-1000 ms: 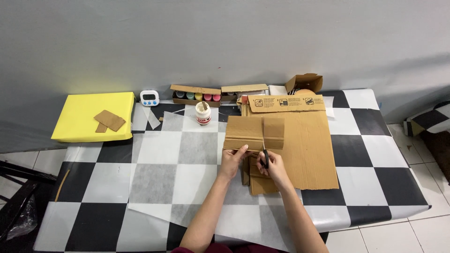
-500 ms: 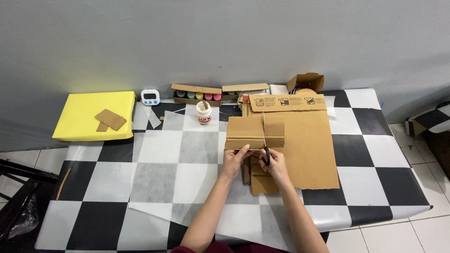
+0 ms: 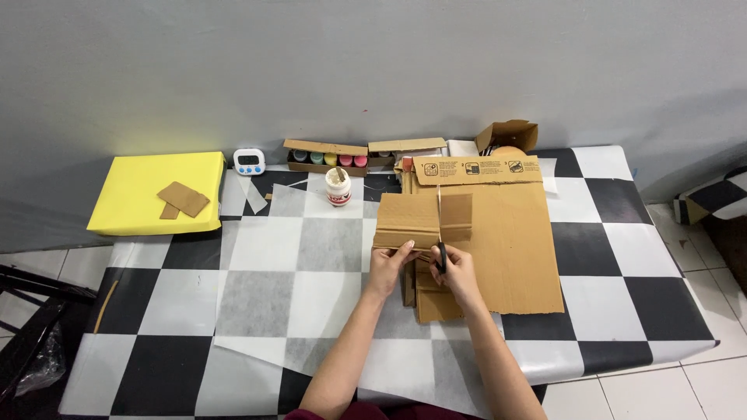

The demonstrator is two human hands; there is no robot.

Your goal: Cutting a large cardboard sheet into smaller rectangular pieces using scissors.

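My left hand [image 3: 387, 269] pinches the near left edge of a small brown cardboard piece [image 3: 405, 218] and holds it just above the table. My right hand [image 3: 457, 271] grips black-handled scissors [image 3: 440, 233]. Their blades point away from me and run up through the piece, with a narrower strip of it [image 3: 457, 216] lying to the right of the blades. Under both hands lie more cardboard scraps [image 3: 432, 299] and a large flat cardboard sheet [image 3: 517, 249].
The black-and-white checked table [image 3: 622, 288] carries a white paper sheet [image 3: 264, 292], a white glue jar [image 3: 338, 187], a small timer [image 3: 249, 161], a cardboard tray of paint pots [image 3: 327, 158] and a small open box [image 3: 510, 135]. A yellow block [image 3: 132, 194] with cardboard pieces [image 3: 184, 199] lies at the left.
The scissor blades have reached a little farther across the cardboard piece. Both hands stay in nearly the same place.
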